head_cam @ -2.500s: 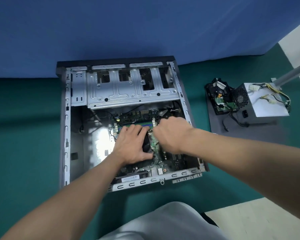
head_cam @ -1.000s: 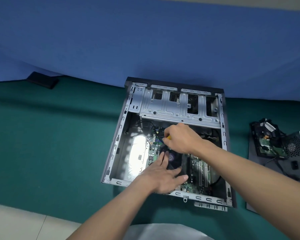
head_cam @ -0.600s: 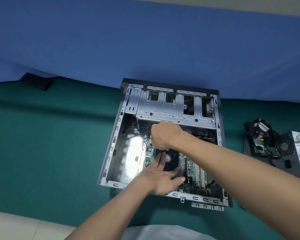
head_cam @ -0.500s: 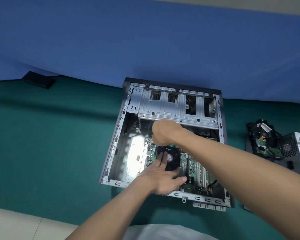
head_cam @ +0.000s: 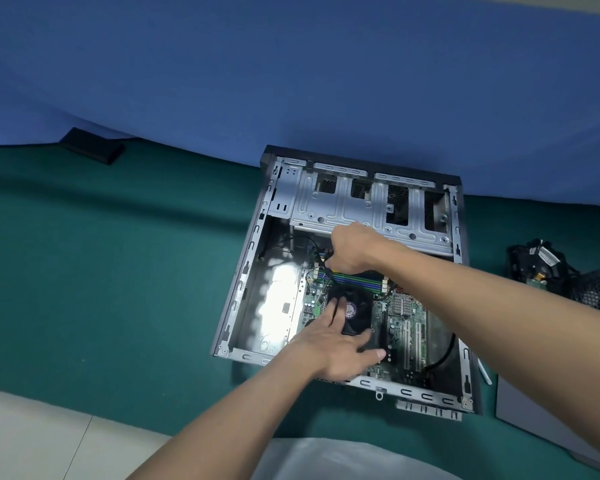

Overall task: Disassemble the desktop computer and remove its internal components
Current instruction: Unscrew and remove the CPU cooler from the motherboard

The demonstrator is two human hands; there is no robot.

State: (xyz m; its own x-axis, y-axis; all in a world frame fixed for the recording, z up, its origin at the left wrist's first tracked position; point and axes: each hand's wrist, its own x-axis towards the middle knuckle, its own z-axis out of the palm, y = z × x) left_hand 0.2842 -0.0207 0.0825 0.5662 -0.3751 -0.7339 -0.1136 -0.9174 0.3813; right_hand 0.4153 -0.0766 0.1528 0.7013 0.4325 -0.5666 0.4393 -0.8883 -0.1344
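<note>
Open desktop case [head_cam: 257,237] lies on green mat [head_cam: 118,271]. Motherboard [head_cam: 407,323] sits inside case. Left grip [head_cam: 333,344] flat, fingers straight, pressing CPU fan [head_cam: 359,311] mid-case. Right grip [head_cam: 352,251] curled at black cables [head_cam: 317,252] near case's drive cage [head_cam: 347,209]; cannot tell whether it holds anything.

The case [head_cam: 329,209] at frame centre was bare grey metal, glossy where light struck its floor. The fan [head_cam: 355,311] looked matt black plastic. The green cloth [head_cam: 118,271] beneath was matt, like the blue cloth [head_cam: 291,71] above.
</note>
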